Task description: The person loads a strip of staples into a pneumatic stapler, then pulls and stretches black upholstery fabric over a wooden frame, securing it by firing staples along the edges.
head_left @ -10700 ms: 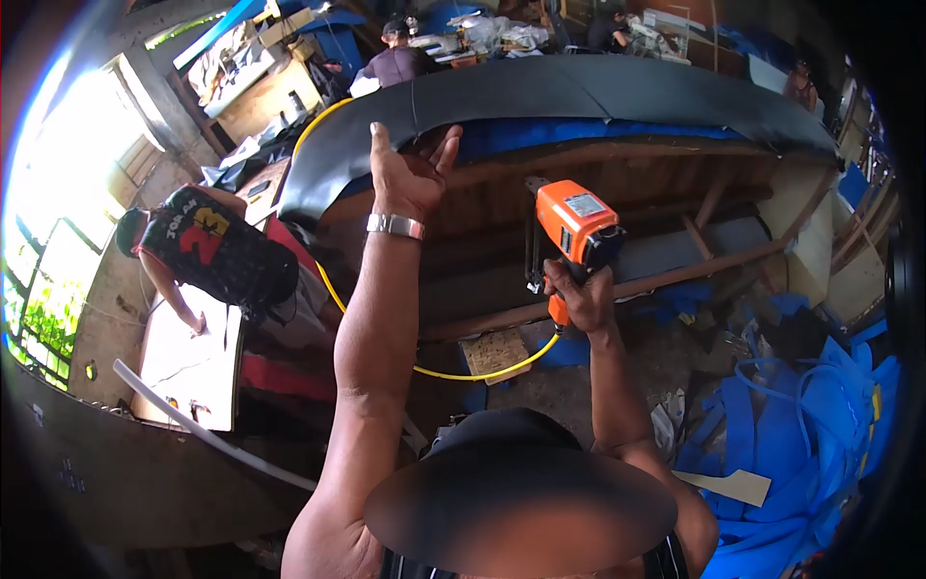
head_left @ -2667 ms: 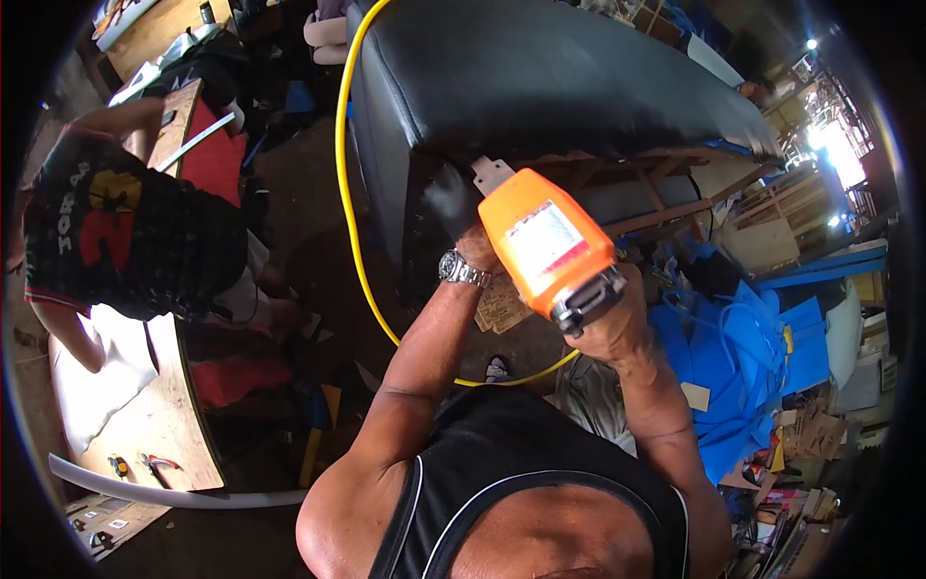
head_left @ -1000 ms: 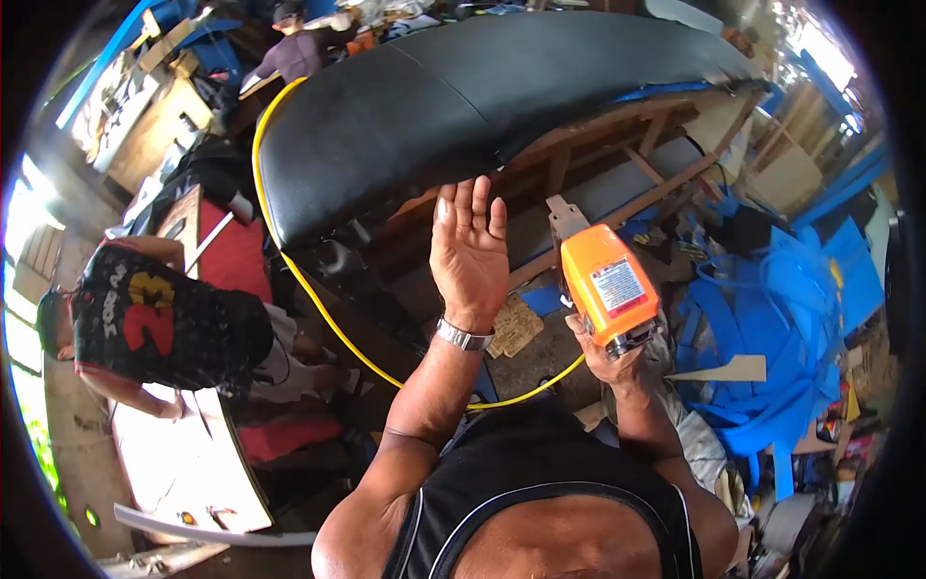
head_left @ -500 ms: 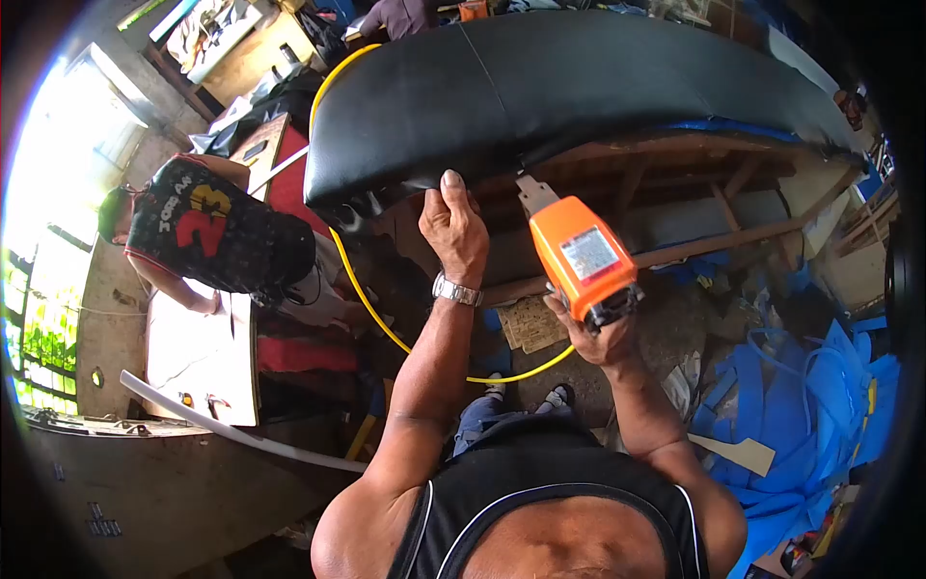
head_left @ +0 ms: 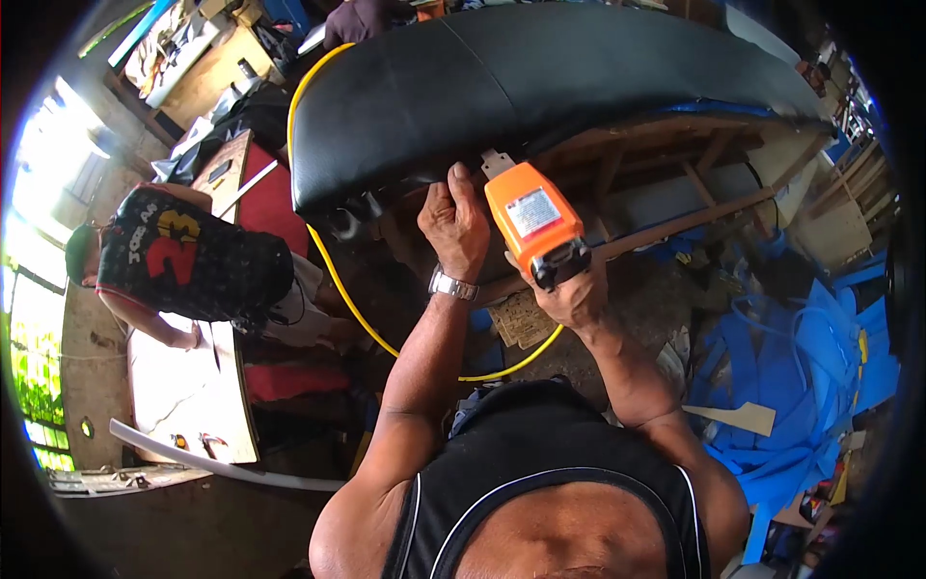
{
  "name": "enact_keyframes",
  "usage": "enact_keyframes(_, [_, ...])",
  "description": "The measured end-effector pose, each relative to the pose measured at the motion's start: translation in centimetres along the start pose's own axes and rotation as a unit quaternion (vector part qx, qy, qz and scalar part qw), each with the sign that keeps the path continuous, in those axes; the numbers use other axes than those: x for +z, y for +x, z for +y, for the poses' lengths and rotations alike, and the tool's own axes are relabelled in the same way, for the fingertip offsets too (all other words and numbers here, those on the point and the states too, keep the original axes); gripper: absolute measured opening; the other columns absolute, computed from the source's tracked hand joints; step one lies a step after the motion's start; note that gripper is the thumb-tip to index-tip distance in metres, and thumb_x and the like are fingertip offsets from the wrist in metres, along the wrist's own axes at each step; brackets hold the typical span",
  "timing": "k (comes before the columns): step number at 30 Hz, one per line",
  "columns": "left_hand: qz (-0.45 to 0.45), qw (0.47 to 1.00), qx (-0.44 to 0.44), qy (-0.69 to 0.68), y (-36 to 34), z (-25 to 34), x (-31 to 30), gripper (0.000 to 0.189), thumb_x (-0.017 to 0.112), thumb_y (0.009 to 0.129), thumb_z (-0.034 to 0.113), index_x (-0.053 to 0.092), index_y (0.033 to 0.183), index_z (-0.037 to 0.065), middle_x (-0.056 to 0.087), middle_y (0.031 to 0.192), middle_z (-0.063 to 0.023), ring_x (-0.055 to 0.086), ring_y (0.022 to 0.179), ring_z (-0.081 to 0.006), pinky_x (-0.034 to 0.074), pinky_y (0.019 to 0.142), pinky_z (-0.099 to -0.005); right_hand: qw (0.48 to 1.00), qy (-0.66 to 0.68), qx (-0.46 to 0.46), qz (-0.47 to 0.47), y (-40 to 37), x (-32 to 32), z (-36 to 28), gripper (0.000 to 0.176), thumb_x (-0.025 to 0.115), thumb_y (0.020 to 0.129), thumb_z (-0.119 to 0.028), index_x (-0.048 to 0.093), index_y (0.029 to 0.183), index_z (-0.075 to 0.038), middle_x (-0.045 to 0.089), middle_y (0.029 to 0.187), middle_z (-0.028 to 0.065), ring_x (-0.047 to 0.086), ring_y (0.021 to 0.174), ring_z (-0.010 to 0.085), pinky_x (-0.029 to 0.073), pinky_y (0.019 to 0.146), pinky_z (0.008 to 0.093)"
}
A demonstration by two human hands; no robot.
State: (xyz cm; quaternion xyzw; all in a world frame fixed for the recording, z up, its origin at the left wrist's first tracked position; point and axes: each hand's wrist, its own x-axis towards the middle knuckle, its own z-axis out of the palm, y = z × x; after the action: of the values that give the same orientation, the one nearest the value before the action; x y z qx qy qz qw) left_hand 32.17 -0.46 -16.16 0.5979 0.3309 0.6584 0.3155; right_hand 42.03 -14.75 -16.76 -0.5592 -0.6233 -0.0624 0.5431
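A long curved frame covered in black upholstery (head_left: 405,106) lies across the upper view, its wooden underside facing me. My left hand (head_left: 455,224), with a metal watch at the wrist, is closed on the lower edge of the black cover, thumb up. My right hand (head_left: 576,294) is wrapped round the handle of an orange staple gun (head_left: 532,214). The gun's metal nose touches or nearly touches the cover's edge, just right of my left thumb. A yellow hose (head_left: 338,275) loops below the frame.
At the left a person in a black vest (head_left: 183,253) leans over a light board (head_left: 183,386). A white tube (head_left: 227,470) lies at lower left. Blue foam strips (head_left: 772,386) are heaped at the right, beside a pale wooden piece (head_left: 738,418). Another person's sleeve (head_left: 357,19) shows at the top.
The staple gun and my right hand have moved left and up, closer to my left hand. My left hand keeps its hold at the edge. The view has shifted slightly.
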Motion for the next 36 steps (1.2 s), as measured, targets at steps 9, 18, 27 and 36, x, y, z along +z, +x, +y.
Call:
enact_keyframes(9, [0.024,0.986,-0.080,-0.144,0.3,0.5,-2.1,0.045,0.066,0.102,0.029,0.046,0.067,0.009,0.051,0.059,0.0018,0.042,0.048,-0.0050,0.032,0.042,-0.0249,0.999,0.011,-0.029,-0.017,0.1,-0.4,-2.4,0.028,0.077,0.082,-0.010,0.068,0.108,-0.005,0.074,0.093,0.0123,0.074,0.086,0.0318,0.060,0.074,0.0381])
enact_keyframes(18, [-0.006,0.997,-0.059,-0.052,0.6,0.6,-3.3,0.037,0.061,0.102,0.025,0.058,0.073,0.002,0.050,0.062,-0.0003,0.042,0.061,-0.0059,0.036,0.054,-0.0283,0.998,-0.038,-0.031,-0.040,0.3,1.1,-3.5,0.043,0.078,0.079,-0.011,0.062,0.119,-0.006,0.073,0.094,0.0161,0.073,0.084,0.0374,0.060,0.073,0.0419])
enact_keyframes(27, [0.023,0.987,0.156,-0.039,1.4,4.8,-6.7,0.032,0.048,0.105,0.018,0.062,0.082,0.002,0.056,0.069,-0.0021,0.049,0.059,-0.0092,0.038,0.053,-0.0253,0.999,-0.003,0.045,-0.028,-0.4,2.2,-3.0,0.042,0.080,0.080,-0.017,0.064,0.118,-0.007,0.073,0.093,0.0159,0.073,0.083,0.0367,0.060,0.073,0.0412])
enact_keyframes(36, [-0.093,0.864,0.335,0.363,9.8,4.9,-5.5,0.016,0.062,0.097,0.019,0.071,0.107,0.010,0.073,0.114,-0.0059,0.067,0.113,-0.0250,0.047,0.101,-0.0423,0.992,0.066,0.041,0.103,-0.7,-1.5,-3.6,0.036,0.084,0.086,-0.019,0.065,0.111,-0.001,0.068,0.102,0.0100,0.069,0.091,0.0243,0.056,0.082,0.0367])
